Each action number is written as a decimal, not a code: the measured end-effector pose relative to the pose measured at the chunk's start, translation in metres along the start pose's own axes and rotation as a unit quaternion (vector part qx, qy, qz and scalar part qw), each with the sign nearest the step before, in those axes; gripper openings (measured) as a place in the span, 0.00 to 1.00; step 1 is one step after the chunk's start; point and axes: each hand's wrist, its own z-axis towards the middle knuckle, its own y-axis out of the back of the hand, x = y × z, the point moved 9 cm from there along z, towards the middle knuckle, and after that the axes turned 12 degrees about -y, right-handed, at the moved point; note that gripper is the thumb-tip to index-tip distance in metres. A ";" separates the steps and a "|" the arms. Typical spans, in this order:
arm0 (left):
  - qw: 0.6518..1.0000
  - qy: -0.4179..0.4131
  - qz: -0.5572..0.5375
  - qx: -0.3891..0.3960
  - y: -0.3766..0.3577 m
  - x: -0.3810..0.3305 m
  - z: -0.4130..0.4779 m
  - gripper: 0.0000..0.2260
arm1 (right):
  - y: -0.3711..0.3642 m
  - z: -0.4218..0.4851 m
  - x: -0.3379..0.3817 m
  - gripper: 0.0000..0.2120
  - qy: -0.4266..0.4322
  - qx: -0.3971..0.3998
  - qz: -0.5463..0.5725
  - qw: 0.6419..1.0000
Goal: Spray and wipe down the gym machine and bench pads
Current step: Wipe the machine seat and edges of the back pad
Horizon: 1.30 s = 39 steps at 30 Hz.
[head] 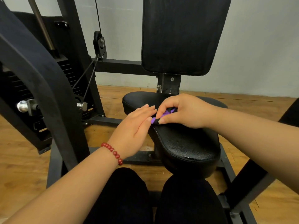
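Against the pale wall (262, 46), the black machine frame (48, 94) is taking up the whole left side, its slanted arm leaning across the weight stack (69, 70) and a cable pulley (99, 44) hanging beside it. The upright back pad (181, 34) is standing at centre top, its lower edge sitting well above the seat pad (186, 147), with a post joining them. The seat pad is spreading wide at the back and narrowing toward the person, its near end glistening. Wooden floor (21, 159) is showing as open strips between frame and seat on the left and past the seat's right edge, where a dark bar is crossing the lower corner. The person's knees (126, 196) are pressing close under the seat's front edge. The right hand (182, 110) is curling over the seat's narrow middle, thumb and fingertips pinching a small purple bundle (168, 112) with black in it, too bunched to identify. The left hand (134, 128) is lying flat with fingers straight, reaching in over the seat's left edge, its fingertips touching the bundle. A red bead bracelet (113, 152) is circling the left wrist.
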 end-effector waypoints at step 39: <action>0.998 -0.058 -0.015 -0.024 -0.008 -0.030 -0.014 0.24 | -0.003 -0.063 0.005 0.07 -0.031 -0.012 0.016 0.999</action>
